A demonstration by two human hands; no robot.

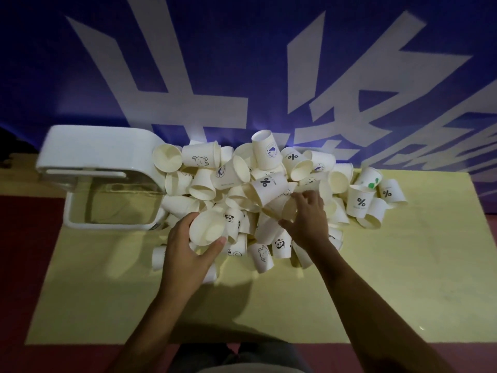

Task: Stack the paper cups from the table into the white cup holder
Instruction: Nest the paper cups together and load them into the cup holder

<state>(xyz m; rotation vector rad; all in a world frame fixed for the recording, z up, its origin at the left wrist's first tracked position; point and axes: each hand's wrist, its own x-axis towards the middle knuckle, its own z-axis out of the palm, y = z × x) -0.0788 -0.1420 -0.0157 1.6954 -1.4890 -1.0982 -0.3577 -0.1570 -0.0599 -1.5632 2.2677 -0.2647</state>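
My left hand [188, 249] grips a plain cup [205, 228]; at its 3 o'clock, my right hand [306, 216] pinches a second cup [289, 209].

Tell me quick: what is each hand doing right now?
Left hand: grips a paper cup, mouth facing the camera.
Right hand: fingers curled round a second cup.

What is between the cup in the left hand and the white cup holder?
A few loose paper cups lie between the held cup and the white cup holder, against its right side. Lifting over them looks possible.
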